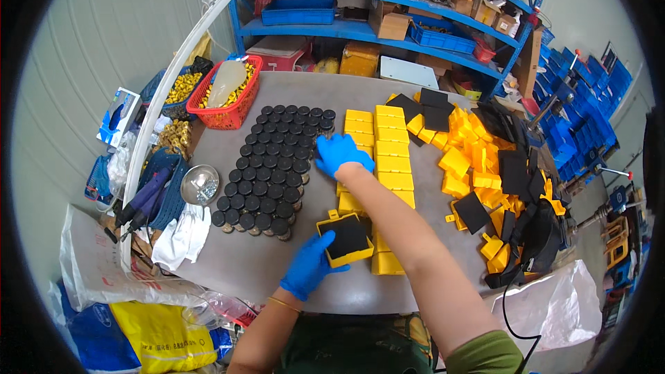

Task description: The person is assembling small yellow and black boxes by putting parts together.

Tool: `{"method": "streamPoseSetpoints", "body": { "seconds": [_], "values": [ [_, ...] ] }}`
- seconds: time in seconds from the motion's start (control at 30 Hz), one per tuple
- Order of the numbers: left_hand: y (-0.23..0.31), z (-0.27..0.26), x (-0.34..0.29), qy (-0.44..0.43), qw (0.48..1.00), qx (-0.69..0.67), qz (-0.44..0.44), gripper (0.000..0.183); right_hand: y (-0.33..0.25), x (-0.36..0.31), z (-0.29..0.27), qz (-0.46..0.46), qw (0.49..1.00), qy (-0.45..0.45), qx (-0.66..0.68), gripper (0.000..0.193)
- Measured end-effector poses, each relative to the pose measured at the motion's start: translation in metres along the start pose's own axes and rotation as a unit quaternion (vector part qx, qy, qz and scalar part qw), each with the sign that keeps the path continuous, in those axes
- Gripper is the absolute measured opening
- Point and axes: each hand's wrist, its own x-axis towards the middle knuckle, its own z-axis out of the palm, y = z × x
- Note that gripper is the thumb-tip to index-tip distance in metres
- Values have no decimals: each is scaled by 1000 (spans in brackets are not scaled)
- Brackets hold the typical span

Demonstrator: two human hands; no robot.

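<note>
My left hand, in a blue glove, holds an open yellow plastic box by its near left side. A black foam pad lies inside the box. My right hand, also gloved in blue, is at the right edge of several rows of small jars with black caps. Its fingers curl downward, and whatever they grip is hidden beneath the hand. Under and beside my right forearm run two rows of closed yellow boxes.
A loose pile of yellow boxes and black foam pads covers the table's right side. To the left stand a red basket of brass-coloured parts and a metal bowl. Blue shelving rises behind. A white curved pole crosses the left.
</note>
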Motion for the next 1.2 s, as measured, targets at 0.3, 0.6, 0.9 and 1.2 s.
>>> {"method": "streamPoseSetpoints", "body": {
  "seconds": [0.3,0.6,0.9,1.2],
  "values": [
    [-5,-15,-20,66,951,257,157,48,11,-91,-46,-104,924,-51,365,35],
    [23,17,-40,-173,984,-37,4,58,50,-195,-45,-292,889,59,348,50],
    [28,35,-69,-108,981,158,13,58,32,-215,-53,-84,735,-244,627,70],
    [30,24,-64,-209,971,58,-99,52,26,-227,-58,-307,875,-62,369,61]
  ]
}}
